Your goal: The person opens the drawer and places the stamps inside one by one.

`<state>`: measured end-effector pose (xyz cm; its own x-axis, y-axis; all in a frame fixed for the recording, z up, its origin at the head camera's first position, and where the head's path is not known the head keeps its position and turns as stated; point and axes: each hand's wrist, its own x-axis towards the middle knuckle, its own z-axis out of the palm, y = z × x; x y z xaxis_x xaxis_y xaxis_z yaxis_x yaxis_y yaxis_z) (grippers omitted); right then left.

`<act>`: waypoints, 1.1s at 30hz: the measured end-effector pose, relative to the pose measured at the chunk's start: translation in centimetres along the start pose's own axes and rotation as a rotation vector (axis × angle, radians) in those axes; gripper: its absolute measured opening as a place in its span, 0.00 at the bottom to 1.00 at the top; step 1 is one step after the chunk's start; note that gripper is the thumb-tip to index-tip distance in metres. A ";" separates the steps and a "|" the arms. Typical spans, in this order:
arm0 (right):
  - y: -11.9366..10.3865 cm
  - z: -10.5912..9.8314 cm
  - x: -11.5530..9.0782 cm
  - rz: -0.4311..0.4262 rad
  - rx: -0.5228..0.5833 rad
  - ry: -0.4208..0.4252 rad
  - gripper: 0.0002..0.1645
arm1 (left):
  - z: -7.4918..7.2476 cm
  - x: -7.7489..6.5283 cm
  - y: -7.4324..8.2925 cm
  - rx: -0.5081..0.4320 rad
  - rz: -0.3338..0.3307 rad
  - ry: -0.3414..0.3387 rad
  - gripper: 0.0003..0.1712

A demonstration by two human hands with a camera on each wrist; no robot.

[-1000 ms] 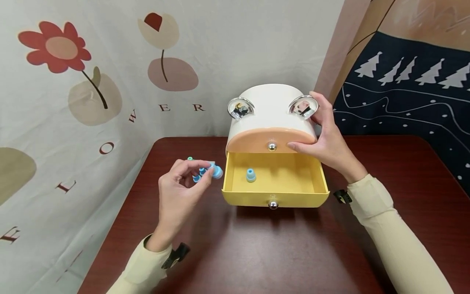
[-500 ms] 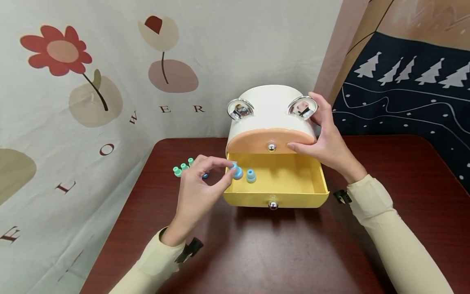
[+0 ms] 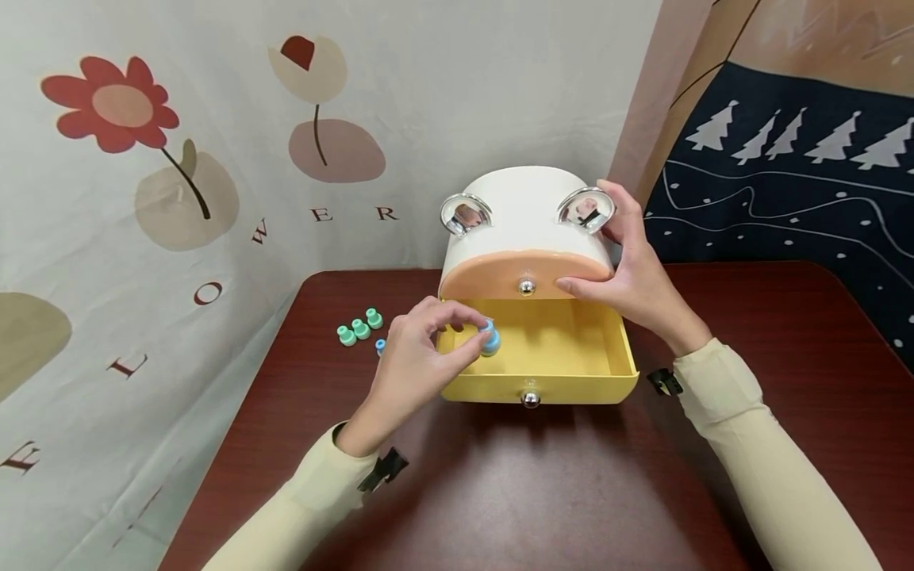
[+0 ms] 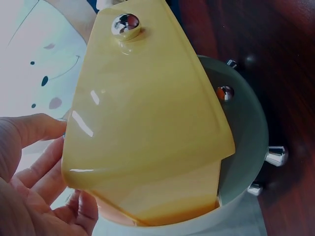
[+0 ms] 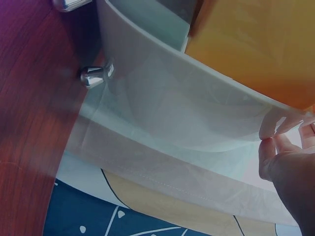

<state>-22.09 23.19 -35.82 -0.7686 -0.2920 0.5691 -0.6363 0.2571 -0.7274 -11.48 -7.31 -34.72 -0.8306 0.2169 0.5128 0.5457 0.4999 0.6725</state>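
My left hand (image 3: 421, 349) pinches a small light blue stepped piece (image 3: 489, 336) between thumb and fingertips, over the left part of the pulled-out yellow drawer (image 3: 564, 349). A similar light blue piece in that drawer is covered or overlapped by the held one. In the left wrist view, the drawer front (image 4: 142, 98) hides what the fingers pinch. My right hand (image 3: 631, 270) grips the right side of the white rounded mini drawer cabinet (image 3: 524, 202), its thumb on the orange upper drawer front (image 3: 493, 276). The right wrist view has its fingertips against the cabinet's shell (image 5: 187, 108).
Several green stepped pieces (image 3: 360, 328) stand on the dark red table (image 3: 500, 492), left of the cabinet. A blue piece (image 3: 380, 346) beside them is partly behind my left hand. Silver ear-like rings (image 3: 466, 214) top the cabinet. Printed cloth (image 3: 400, 95) hangs behind.
My left hand has moved right with the light blue piece, from above the table to over the yellow drawer, uncovering the green pieces. My right hand has kept its grip on the cabinet.
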 end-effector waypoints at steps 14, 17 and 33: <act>0.2 -0.1 0.0 -0.004 0.001 -0.004 0.75 | 1.5 1.7 -0.7 0.050 0.067 -0.176 0.03; 0.2 0.0 0.0 -0.004 0.004 -0.007 0.75 | 1.7 1.9 -0.9 0.075 0.068 -0.209 0.04; 0.1 0.2 -0.1 -0.022 0.027 -0.001 0.77 | 2.2 4.0 -0.9 0.186 -0.006 -0.455 0.07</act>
<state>-22.09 23.09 -35.97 -0.7546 -0.2982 0.5844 -0.6507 0.2259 -0.7249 -15.52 -5.06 -34.45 -0.8201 0.5375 0.1963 0.5467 0.6345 0.5464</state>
